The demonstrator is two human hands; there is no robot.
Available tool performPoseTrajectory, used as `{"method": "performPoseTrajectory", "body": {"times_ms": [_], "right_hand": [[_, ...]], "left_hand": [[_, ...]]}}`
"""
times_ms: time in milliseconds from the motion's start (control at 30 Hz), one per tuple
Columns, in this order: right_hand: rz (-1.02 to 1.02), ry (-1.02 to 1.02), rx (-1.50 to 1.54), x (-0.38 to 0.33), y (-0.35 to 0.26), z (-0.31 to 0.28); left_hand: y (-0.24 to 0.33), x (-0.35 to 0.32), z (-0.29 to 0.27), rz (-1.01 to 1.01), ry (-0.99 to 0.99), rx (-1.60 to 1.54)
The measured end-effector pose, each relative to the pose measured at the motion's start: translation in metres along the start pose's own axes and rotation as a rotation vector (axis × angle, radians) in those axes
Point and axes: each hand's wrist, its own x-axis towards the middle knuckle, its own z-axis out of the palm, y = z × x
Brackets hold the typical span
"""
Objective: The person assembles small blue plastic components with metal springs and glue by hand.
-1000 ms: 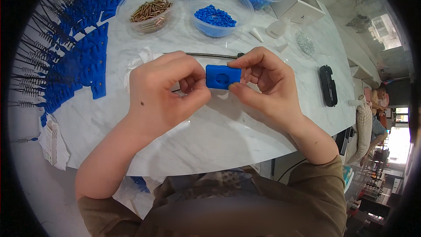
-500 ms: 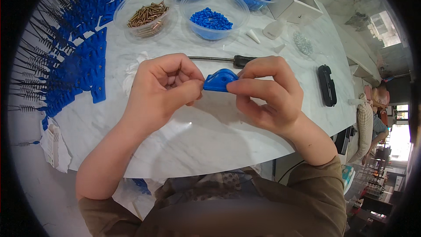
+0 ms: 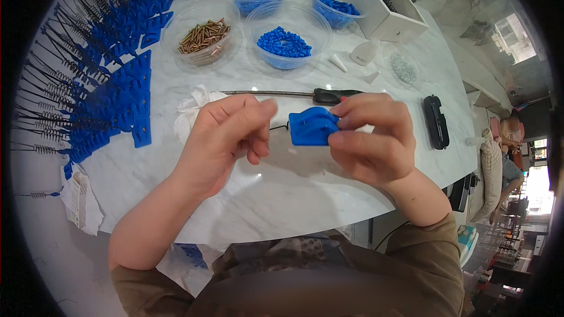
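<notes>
The right hand pinches the right end of a blue piece between thumb and fingers, near the centre of the frame. The left hand is half curled just left of it; a thin dark wire shows between them, and whether those fingers grip it I cannot tell. Open marble on the table runs from beneath the hands down to the curved near edge in the lower frame. Above, room is tighter: a screwdriver lies crosswise just past the fingers, tissue at its left end, bowls beyond. A black case sits near the right edge; blue assemblies crowd the left.
</notes>
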Motion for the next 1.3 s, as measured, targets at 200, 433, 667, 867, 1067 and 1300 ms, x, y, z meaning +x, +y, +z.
{"method": "performPoseTrajectory", "body": {"times_ms": [200, 433, 667, 867, 1067, 1300], "right_hand": [[0.212, 0.061, 0.044, -0.004, -0.001, 0.005], [0.358, 0.056, 0.124, -0.001, -0.003, 0.004], [0.394, 0.059, 0.159, -0.001, -0.001, 0.004], [0.320, -0.015, 0.205, -0.005, -0.001, 0.004], [0.456, 0.102, 0.364, -0.001, -0.007, 0.010], [0.955, -0.034, 0.751, 0.003, -0.010, -0.005]], "left_hand": [[-0.001, -0.002, 0.001, -0.005, -0.019, 0.046], [-0.003, -0.002, 0.006, -0.024, -0.031, 0.036], [0.001, -0.003, 0.008, -0.099, -0.113, 0.021], [-0.002, -0.001, -0.004, -0.170, -0.129, -0.136], [-0.001, 0.001, -0.001, -0.147, -0.132, -0.058], [-0.005, -0.001, 0.001, 0.059, -0.132, 0.077]]}}
